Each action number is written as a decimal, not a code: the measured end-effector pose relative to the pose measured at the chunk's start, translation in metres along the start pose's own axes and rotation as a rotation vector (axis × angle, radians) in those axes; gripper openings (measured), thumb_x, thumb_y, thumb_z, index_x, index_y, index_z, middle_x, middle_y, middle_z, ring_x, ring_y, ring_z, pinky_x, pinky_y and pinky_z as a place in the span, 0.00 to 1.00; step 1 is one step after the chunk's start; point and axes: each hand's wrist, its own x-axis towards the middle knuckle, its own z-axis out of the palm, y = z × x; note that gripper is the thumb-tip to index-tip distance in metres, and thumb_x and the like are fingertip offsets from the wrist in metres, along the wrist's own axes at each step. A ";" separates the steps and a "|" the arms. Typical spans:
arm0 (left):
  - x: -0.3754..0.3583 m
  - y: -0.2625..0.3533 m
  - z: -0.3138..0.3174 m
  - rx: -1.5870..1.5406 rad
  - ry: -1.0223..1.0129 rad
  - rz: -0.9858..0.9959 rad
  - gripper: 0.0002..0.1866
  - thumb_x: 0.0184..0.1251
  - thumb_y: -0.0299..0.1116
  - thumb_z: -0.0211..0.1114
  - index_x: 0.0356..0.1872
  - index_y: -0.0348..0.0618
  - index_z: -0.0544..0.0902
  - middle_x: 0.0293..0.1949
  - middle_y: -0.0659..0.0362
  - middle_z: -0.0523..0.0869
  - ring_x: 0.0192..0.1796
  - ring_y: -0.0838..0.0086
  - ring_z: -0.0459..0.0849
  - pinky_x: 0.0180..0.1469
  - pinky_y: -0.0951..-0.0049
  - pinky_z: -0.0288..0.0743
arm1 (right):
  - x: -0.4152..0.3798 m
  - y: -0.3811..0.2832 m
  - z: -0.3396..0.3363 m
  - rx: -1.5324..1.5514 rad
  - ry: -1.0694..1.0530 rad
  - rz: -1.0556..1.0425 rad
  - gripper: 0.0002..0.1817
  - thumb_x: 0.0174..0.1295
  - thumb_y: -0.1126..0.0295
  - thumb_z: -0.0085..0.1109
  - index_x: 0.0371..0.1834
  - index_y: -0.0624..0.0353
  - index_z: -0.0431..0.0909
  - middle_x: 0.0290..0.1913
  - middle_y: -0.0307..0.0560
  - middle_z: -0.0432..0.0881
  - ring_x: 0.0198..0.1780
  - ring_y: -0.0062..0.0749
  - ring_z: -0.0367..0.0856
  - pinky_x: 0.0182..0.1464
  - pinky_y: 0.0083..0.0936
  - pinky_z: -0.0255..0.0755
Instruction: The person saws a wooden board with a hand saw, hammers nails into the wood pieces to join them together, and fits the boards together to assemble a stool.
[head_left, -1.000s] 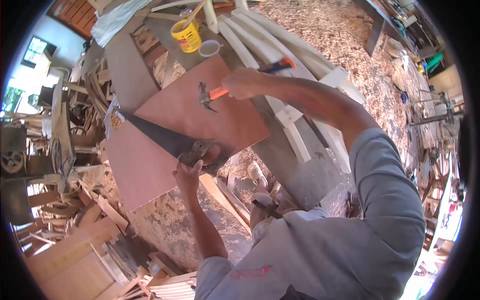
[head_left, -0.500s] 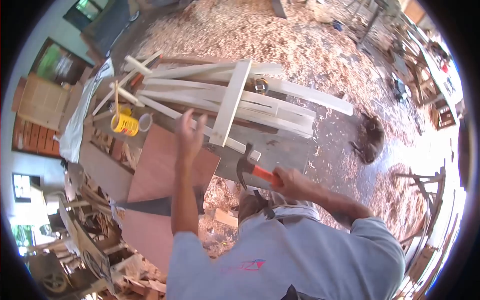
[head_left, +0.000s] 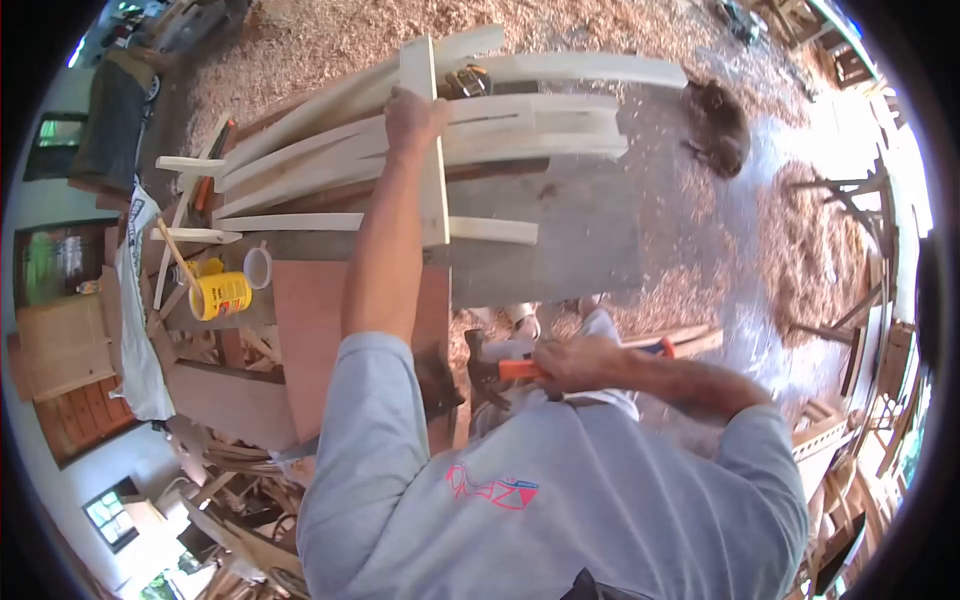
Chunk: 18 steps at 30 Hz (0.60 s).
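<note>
My left hand (head_left: 412,118) reaches far forward, its fingers wrapped round a pale wooden board (head_left: 434,195) that lies crosswise over several long slats (head_left: 550,120). Close to my waist, my right hand (head_left: 578,363) grips a claw hammer (head_left: 517,369) by its orange handle. The hammer's dark head (head_left: 480,368) points to the left, apart from the wood. Just beyond the board sits a tape measure (head_left: 468,81), black and yellow, on the slats. A narrow strip (head_left: 495,230) passes beneath the board's near end.
A yellow can (head_left: 221,296) with a stick in it stands at the left, beside a white cup (head_left: 258,268). A reddish-brown panel (head_left: 365,300) lies nearer me. Wood shavings (head_left: 310,60) cover the floor, where a dark dog-like shape (head_left: 716,130) lies at the right.
My left hand has gone from raised with fingers spread to closed round the crosswise board. The hammer has stayed in my right hand near my waist. The view has shifted.
</note>
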 end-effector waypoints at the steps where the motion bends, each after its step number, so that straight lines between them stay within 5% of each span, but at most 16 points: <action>1: 0.005 -0.002 0.003 -0.003 -0.016 0.021 0.35 0.48 0.37 0.63 0.54 0.18 0.67 0.50 0.32 0.79 0.56 0.44 0.78 0.61 0.57 0.72 | 0.004 -0.010 -0.014 0.019 0.011 0.007 0.18 0.68 0.56 0.50 0.43 0.64 0.73 0.37 0.58 0.81 0.35 0.54 0.84 0.34 0.46 0.80; 4: -0.005 0.012 -0.003 0.102 0.014 -0.018 0.33 0.49 0.39 0.64 0.52 0.21 0.68 0.52 0.34 0.78 0.58 0.47 0.77 0.62 0.58 0.71 | 0.019 -0.009 -0.046 -0.094 -0.175 0.121 0.18 0.69 0.55 0.48 0.44 0.61 0.72 0.39 0.56 0.82 0.36 0.52 0.85 0.35 0.46 0.80; 9: -0.009 0.006 0.006 0.169 0.073 0.066 0.35 0.53 0.43 0.64 0.53 0.21 0.67 0.53 0.37 0.76 0.58 0.47 0.75 0.62 0.58 0.69 | 0.045 0.023 -0.057 -0.092 0.221 0.188 0.16 0.70 0.55 0.46 0.44 0.57 0.72 0.38 0.54 0.83 0.36 0.49 0.85 0.30 0.46 0.79; 11: -0.014 0.014 0.002 0.154 0.097 0.076 0.35 0.55 0.44 0.64 0.53 0.21 0.67 0.53 0.37 0.75 0.58 0.46 0.75 0.61 0.57 0.69 | 0.041 0.008 -0.039 -0.108 0.221 0.187 0.15 0.69 0.58 0.48 0.44 0.60 0.71 0.34 0.54 0.83 0.34 0.49 0.85 0.25 0.47 0.78; 13: -0.020 0.023 -0.004 0.277 0.146 0.021 0.35 0.58 0.45 0.63 0.53 0.21 0.67 0.53 0.37 0.72 0.57 0.47 0.73 0.61 0.56 0.69 | 0.030 -0.020 -0.029 -0.106 -0.121 0.139 0.16 0.68 0.61 0.48 0.45 0.67 0.71 0.30 0.56 0.82 0.30 0.49 0.86 0.22 0.48 0.77; 15: -0.019 0.021 -0.002 0.250 0.152 0.028 0.35 0.59 0.47 0.63 0.52 0.20 0.68 0.53 0.37 0.70 0.57 0.48 0.73 0.60 0.56 0.70 | 0.018 -0.031 0.004 -0.070 -0.225 -0.186 0.18 0.68 0.64 0.47 0.48 0.72 0.70 0.29 0.56 0.82 0.28 0.47 0.86 0.21 0.45 0.78; 18: -0.017 0.022 -0.003 0.266 0.164 0.052 0.34 0.59 0.48 0.63 0.51 0.20 0.70 0.53 0.36 0.71 0.57 0.48 0.73 0.59 0.57 0.70 | 0.021 -0.021 0.021 -0.212 -0.315 -0.271 0.19 0.70 0.64 0.44 0.51 0.72 0.70 0.28 0.55 0.82 0.28 0.45 0.86 0.21 0.44 0.78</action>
